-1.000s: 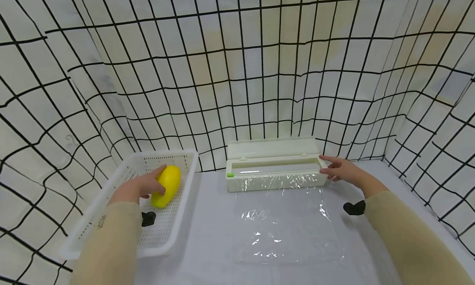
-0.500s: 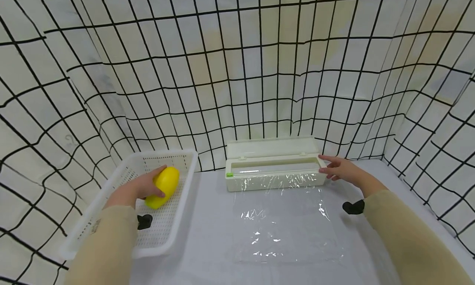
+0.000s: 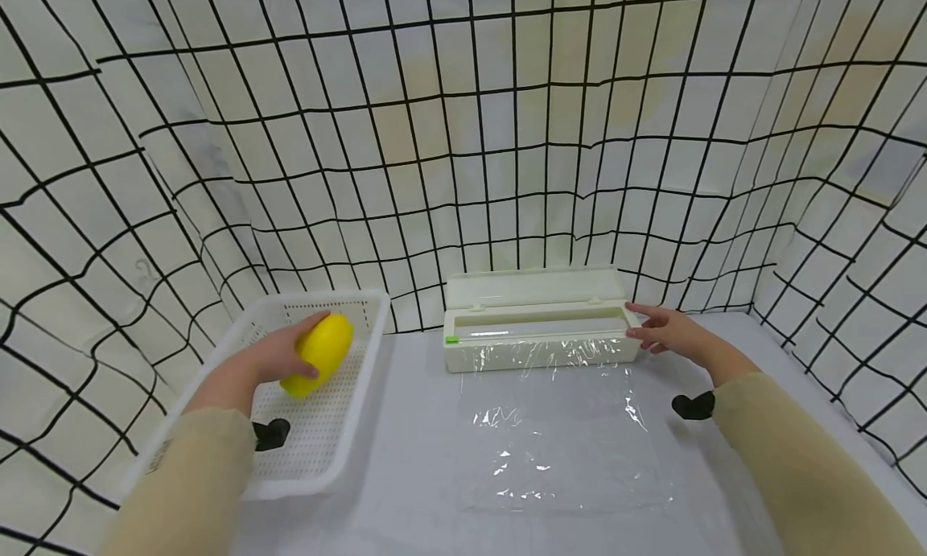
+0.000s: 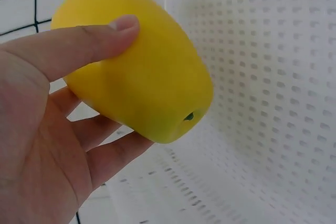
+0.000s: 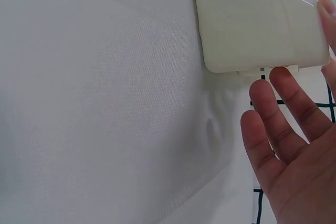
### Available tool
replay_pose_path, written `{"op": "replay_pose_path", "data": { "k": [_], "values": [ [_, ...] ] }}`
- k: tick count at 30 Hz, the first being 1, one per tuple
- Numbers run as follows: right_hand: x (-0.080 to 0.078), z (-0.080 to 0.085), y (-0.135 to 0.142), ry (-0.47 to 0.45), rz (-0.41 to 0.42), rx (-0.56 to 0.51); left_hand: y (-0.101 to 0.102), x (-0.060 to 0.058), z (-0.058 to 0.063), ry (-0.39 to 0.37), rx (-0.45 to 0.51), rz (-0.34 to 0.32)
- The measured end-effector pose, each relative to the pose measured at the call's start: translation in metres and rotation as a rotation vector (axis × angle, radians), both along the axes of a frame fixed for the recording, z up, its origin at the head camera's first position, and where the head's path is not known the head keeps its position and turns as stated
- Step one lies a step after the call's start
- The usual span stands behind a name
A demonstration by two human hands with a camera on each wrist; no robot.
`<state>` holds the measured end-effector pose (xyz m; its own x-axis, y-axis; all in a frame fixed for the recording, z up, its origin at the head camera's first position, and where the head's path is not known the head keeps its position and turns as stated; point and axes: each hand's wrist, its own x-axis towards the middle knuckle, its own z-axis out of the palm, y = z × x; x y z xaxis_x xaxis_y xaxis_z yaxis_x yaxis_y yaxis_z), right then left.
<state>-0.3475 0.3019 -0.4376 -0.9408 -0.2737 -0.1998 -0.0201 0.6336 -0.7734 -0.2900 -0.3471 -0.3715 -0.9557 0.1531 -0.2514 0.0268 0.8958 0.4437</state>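
My left hand (image 3: 286, 351) grips a yellow mango (image 3: 323, 353) over the white perforated basket (image 3: 346, 451). In the left wrist view the thumb lies across the mango (image 4: 152, 77) and the fingers go beneath it; a small green spot marks its end. The cling film dispenser (image 3: 539, 355), a long off-white box, stands with its lid tipped back. At its right end, my right hand (image 3: 669, 333) rests fingertips against the box, the fingers fairly straight in the right wrist view. Clear cling film (image 3: 558, 451) runs from the dispenser over its front onto the table.
White walls with a black grid (image 3: 507, 137) enclose the back and both sides. A white cloth (image 3: 405, 427) covers the table. The dispenser carries a small green piece (image 3: 452, 339) at its left end.
My left hand has drawn slightly left with the mango and lifted it a little. The right hand, dispenser and cling film stay where they were.
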Motion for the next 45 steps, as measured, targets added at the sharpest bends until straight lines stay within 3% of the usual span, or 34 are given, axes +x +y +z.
{"op": "replay_pose_path", "data": {
  "k": [6,15,19,23,29,32,39,45],
  "values": [
    [0.001,-0.002,0.004,-0.001,-0.015,-0.001,0.011,0.002,0.015,0.077,-0.014,-0.052],
    [0.000,-0.003,0.005,-0.013,-0.003,-0.012,0.033,0.022,0.055,0.161,-0.009,-0.099],
    [0.000,-0.002,0.005,-0.015,0.001,-0.014,0.051,0.029,0.074,0.185,-0.005,-0.130],
    [0.000,-0.003,0.007,-0.023,-0.004,-0.015,0.078,0.035,0.083,0.191,-0.004,-0.185],
    [0.000,-0.008,0.008,-0.042,-0.013,-0.027,0.125,0.045,0.081,0.191,-0.024,-0.289],
    [-0.001,-0.009,0.008,-0.044,-0.013,-0.024,0.147,0.048,0.076,0.174,-0.015,-0.309],
    [0.000,-0.005,0.004,-0.044,-0.013,-0.014,0.193,0.050,0.055,0.119,0.065,-0.348],
    [0.002,-0.001,-0.001,-0.039,-0.003,-0.035,0.220,0.048,0.033,0.101,0.108,-0.446]
  ]
}}
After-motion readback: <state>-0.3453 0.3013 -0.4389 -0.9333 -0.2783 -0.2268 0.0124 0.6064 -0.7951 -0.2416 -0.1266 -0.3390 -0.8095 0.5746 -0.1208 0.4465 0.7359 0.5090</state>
